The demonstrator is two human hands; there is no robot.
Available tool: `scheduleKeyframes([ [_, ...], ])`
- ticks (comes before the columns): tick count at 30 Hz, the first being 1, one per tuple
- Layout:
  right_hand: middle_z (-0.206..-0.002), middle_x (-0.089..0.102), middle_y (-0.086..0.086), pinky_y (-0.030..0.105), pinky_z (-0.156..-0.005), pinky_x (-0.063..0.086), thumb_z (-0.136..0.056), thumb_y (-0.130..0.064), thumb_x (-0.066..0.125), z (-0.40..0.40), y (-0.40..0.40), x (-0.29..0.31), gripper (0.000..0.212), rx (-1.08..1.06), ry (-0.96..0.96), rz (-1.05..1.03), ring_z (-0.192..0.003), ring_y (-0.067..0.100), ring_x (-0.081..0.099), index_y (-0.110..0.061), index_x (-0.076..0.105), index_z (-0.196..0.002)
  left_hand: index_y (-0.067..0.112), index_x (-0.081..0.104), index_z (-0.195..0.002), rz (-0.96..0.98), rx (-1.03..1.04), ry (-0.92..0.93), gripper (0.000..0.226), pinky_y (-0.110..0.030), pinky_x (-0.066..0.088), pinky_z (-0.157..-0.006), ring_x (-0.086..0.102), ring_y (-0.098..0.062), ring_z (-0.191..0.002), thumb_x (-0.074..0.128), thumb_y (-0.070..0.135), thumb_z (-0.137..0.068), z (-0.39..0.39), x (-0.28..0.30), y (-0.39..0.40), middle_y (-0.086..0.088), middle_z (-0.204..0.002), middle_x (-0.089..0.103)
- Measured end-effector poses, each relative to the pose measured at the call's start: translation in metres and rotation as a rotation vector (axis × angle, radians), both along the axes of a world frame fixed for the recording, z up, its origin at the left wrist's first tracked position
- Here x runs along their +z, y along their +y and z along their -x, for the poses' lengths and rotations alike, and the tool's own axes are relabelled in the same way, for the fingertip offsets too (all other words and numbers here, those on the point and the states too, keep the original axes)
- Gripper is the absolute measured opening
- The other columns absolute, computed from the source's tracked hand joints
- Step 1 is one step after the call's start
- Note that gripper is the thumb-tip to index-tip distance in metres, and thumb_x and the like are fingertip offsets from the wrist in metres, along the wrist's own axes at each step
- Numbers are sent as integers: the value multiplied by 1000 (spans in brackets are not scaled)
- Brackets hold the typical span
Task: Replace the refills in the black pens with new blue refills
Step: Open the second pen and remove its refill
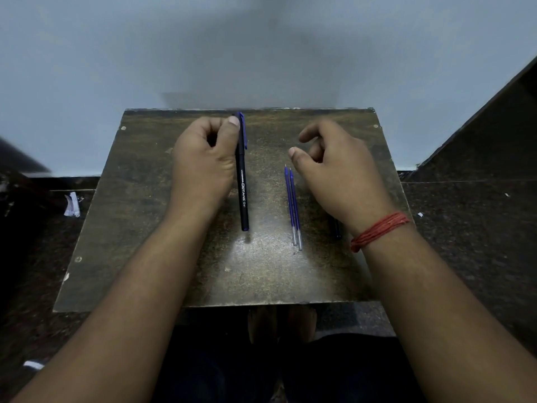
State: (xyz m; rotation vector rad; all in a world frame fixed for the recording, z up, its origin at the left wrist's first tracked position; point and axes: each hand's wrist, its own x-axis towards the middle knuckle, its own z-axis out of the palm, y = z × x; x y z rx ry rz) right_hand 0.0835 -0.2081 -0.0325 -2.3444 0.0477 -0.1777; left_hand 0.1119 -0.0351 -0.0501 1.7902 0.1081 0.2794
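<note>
Two blue refills (293, 207) lie beside the empty, loosely curled right hand (334, 167); left hand (203, 158) grips an "OCTANE Gel" pen (243, 181).

Worn brown wooden board (162, 228) mid-frame, screw heads at corners. Two blue refills (293, 207) side by side right of centre, tips toward top. Dark pen end (336, 229) lower right, mostly hidden.

- Small worn brown board (145, 228) with screws at the corners, set against a pale blue wall (261, 48).
- Dark speckled floor (470, 242) all around.
- Scraps of white paper (71, 205) lying left of the board.
- Red thread band (379, 229) round one wrist.
</note>
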Motion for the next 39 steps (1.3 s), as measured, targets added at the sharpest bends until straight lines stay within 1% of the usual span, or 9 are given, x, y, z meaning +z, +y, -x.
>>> scheduleKeyframes([
  [3, -69, 61, -6, 24, -62, 42, -93, -32, 65, -1, 3, -1, 10, -13, -40, -116, -68, 5, 59, -25, 62, -100, 16, 63, -82, 250, -60, 70, 24, -34, 46, -56, 54, -16, -58, 59, 35, -97, 1, 2, -6, 4, -63, 60],
  [6, -78, 69, 4, 35, -70, 56, -93, -29, 65, -3, 7, -1, 5, -18, -63, -303, -74, 16, 66, -25, 64, -95, 3, 60, -98, 438, -147, 161, 23, -25, 44, -44, 54, -13, -50, 56, 26, -101, 5, 6, -18, -4, -64, 56],
  [9, -83, 70, 9, 41, -75, 58, -94, -26, 63, -3, 8, 1, 3, -21, -111, -450, -75, 19, 66, -25, 65, -93, 3, 55, -102, 511, -256, 235, 19, -19, 33, -35, 46, -10, -45, 56, 22, -101, 10, 8, -26, -6, -68, 51],
  [13, -84, 70, -3, 22, -69, 50, -97, -23, 62, -5, 6, 0, 7, -36, -101, -533, -72, 1, 63, -21, 68, -94, 4, 56, -95, 569, -396, 328, 17, -16, 30, -34, 46, -9, -49, 57, 20, -100, 14, 4, -30, -5, -73, 54],
  [18, -85, 71, -4, 30, -77, 56, -92, -18, 68, -7, 3, -4, 6, -11, -78, -472, -78, 4, 63, -23, 69, -89, 8, 55, -92, 590, -449, 352, 14, -16, 32, -36, 48, -10, -52, 55, 18, -101, 15, -1, -31, -3, -73, 57],
  [23, -79, 66, -7, 22, -72, 52, -92, -17, 69, -10, -5, -4, 6, -132, -105, -534, -73, 4, 58, -21, 70, -88, 11, 58, -97, 455, -533, 378, 9, -17, 27, -39, 43, -8, -54, 52, 16, -102, 16, -4, -29, -1, -79, 62],
  [29, -79, 66, -3, 27, -69, 53, -93, -22, 67, -12, -8, -5, 7, -205, -124, -584, -73, 9, 61, -23, 67, -86, 4, 59, -109, 283, -549, 352, 16, -20, 24, -42, 34, -8, -49, 50, 16, -103, 20, -3, -31, 4, -67, 55],
  [35, -72, 69, -6, 16, -56, 42, -95, -28, 67, -9, 0, -6, 14, -73, -21, -546, -61, 0, 58, -22, 65, -82, 24, 64, -86, 75, -475, 156, 19, -26, 27, -49, 37, -4, -48, 54, 35, -97, 19, -7, -33, 12, -60, 50],
  [39, -72, 68, -7, 19, -58, 42, -95, -23, 65, -9, 1, -5, 16, -38, -35, -484, -62, 2, 58, -23, 65, -79, 21, 63, -78, -163, -417, 78, 33, -25, 31, -53, 44, 4, -49, 48, 36, -103, 22, -7, -35, 23, -53, 52],
])
